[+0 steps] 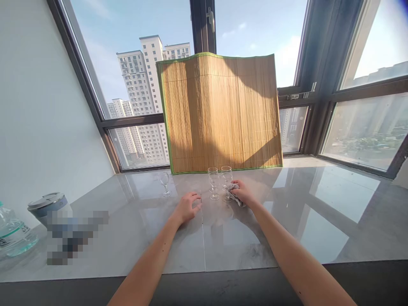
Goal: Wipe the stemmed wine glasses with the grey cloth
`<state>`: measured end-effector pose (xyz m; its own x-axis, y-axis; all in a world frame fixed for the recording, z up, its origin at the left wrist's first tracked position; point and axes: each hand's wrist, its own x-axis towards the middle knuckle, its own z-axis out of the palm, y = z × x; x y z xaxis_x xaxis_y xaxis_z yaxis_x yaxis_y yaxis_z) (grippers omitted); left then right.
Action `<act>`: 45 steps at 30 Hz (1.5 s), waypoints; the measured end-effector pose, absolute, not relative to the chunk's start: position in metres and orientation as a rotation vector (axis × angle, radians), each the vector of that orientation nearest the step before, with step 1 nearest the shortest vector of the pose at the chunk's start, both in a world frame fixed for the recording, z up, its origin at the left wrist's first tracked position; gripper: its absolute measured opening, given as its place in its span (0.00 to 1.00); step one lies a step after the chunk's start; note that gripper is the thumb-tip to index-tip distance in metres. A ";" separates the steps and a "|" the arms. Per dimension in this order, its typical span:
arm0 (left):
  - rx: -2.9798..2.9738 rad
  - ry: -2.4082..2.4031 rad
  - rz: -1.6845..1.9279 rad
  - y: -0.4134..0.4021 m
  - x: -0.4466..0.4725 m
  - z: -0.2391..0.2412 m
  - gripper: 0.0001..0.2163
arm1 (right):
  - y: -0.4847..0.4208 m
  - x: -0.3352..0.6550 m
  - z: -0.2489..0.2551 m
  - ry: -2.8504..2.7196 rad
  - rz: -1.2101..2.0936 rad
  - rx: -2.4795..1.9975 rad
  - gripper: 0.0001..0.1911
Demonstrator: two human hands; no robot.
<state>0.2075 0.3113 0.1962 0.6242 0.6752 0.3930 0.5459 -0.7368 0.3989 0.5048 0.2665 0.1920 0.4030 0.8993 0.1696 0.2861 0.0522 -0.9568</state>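
Observation:
Two small stemmed glasses stand side by side on the grey stone counter (318, 204): one (213, 182) to the left, one (226, 180) to the right. My right hand (244, 193) is closed on a crumpled cloth (235, 191) and touches the right glass. My left hand (186, 207) lies on the counter with its fingers spread, just left of the left glass and holding nothing. A third stemmed glass (164, 182) stands apart, farther left.
A bamboo mat with a green border (219, 112) leans upright against the window behind the glasses. At the far left stand a lidded cup (47, 204) and a water bottle (12, 233). The counter's dark front edge runs along the bottom.

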 end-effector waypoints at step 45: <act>2.630 1.260 0.521 0.254 0.230 0.218 0.19 | 0.270 0.526 0.181 -1.049 0.105 -1.758 0.25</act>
<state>0.2302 0.2539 0.2178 0.5796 0.7806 0.2339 0.7178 -0.6249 0.3070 0.5256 0.2698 0.1810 0.6134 0.6870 0.3896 0.5958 -0.0787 -0.7993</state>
